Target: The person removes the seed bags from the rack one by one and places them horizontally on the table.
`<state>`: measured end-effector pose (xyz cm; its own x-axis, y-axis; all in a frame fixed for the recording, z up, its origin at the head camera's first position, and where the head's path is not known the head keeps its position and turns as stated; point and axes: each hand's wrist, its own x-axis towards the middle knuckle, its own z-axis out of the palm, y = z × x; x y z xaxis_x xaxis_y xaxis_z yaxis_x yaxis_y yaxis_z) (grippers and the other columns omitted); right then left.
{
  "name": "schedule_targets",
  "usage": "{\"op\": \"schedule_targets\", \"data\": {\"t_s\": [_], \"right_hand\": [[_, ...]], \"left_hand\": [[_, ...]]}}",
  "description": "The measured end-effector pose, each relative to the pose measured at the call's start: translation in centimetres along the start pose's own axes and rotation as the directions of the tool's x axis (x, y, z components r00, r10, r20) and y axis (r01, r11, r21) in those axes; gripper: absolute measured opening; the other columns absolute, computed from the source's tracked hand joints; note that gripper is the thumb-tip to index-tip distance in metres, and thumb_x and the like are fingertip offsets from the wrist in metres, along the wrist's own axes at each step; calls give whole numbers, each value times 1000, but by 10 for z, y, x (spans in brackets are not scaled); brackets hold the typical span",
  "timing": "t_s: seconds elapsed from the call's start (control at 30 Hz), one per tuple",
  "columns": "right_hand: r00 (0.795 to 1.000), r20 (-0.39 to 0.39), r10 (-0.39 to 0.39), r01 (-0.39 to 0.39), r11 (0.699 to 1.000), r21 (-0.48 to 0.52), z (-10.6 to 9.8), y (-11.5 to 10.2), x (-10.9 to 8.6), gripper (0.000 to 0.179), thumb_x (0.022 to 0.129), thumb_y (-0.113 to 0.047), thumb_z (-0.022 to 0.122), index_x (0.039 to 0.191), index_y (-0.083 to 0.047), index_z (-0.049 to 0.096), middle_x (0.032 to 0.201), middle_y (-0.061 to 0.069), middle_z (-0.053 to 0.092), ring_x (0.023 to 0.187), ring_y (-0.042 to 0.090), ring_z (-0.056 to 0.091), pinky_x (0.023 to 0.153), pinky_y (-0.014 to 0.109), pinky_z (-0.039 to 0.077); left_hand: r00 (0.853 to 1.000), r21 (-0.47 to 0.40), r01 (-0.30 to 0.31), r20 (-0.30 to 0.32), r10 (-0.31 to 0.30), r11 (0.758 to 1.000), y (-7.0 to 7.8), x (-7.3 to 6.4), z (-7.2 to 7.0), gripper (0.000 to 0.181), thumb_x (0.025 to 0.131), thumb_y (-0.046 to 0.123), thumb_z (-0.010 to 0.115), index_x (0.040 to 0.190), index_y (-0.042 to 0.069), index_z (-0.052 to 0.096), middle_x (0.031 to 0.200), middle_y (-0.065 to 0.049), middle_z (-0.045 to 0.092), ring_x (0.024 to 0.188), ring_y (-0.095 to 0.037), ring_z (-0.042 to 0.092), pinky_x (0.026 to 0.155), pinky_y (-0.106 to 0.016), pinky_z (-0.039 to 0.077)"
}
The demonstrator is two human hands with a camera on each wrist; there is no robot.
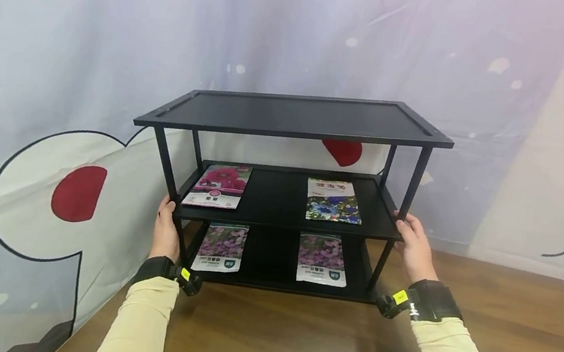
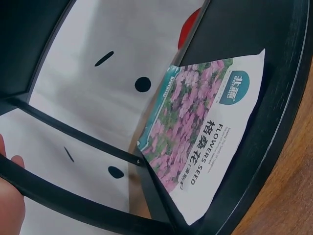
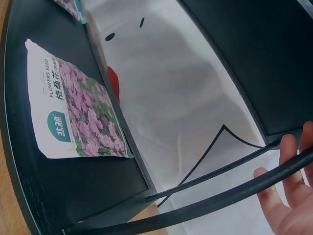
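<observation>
black three-tier shelf [image 1: 279,199] over wooden table [image 1: 272,335], lifted or resting, can't tell; long axis left to right, between left hand [image 1: 165,233] and right hand [image 1: 415,250], equally near both. left fingers curled round left front post [image 1: 165,160], right fingers round right front post [image 1: 414,184]. on middle tier [image 1: 278,184], pink-flower packet [image 1: 219,184] and blue-flower packet [image 1: 333,200]; on bottom tier [image 1: 271,258], two seed packets [image 1: 221,246].

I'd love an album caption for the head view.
Left hand and right hand hold a black three-tier shelf bearing four flower-seed packets.
</observation>
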<state>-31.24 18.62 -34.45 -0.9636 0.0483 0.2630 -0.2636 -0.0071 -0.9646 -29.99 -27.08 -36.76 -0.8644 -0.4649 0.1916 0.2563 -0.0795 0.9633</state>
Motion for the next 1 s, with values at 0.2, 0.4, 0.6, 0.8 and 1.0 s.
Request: {"op": "schedule_targets", "data": {"t_s": [0.2, 0.4, 0.6, 0.8, 1.0], "right_hand": [[1000, 24, -12, 12, 1000, 5, -1, 0, 3, 31, 99, -35, 40, 125, -18, 45, 111, -12, 45, 98, 3, 47, 93, 44, 24], [999, 31, -17, 16, 1000, 11, -2, 1, 3, 31, 99, -36, 41, 124, -19, 46, 113, -10, 44, 101, 4, 46, 100, 56, 18], [999, 33, -11, 10, 1000, 20, -3, -1, 1, 28, 99, -33, 41, 123, -19, 45, 110, -11, 45, 101, 4, 45, 93, 44, 23], [999, 32, -28, 27, 1000, 9, -3, -1, 2, 25, 99, -33, 42, 120, -21, 48, 107, -12, 47, 97, 4, 47, 87, 39, 26], [999, 36, -36, 35, 999, 19, -3, -1, 1, 25, 98, -33, 43, 119, -21, 48, 102, -14, 52, 91, 1, 52, 85, 37, 28]], "left_hand": [[1000, -62, -10, 7, 10, 998, -1, 3, -1, 53, 98, 32, 28, 147, 15, 21, 151, -5, 18, 137, -17, 16, 111, -31, 10], [1000, -87, -13, 12, 14, 996, -2, 3, -1, 51, 98, 31, 29, 147, 15, 24, 151, -3, 20, 136, -15, 15, 111, -32, 8], [999, -115, -31, 35, 35, 993, -1, 3, 0, 51, 98, 30, 31, 146, 13, 27, 150, -4, 22, 136, -15, 16, 110, -33, 8], [998, -109, -31, 45, 37, 994, 1, 3, 0, 48, 99, 28, 30, 144, 15, 31, 149, -2, 22, 136, -15, 14, 110, -37, 6], [997, -129, -59, 44, 66, 990, 0, 2, 1, 47, 98, 24, 28, 143, 13, 32, 148, -3, 24, 133, -12, 17, 108, -34, 10]]}}
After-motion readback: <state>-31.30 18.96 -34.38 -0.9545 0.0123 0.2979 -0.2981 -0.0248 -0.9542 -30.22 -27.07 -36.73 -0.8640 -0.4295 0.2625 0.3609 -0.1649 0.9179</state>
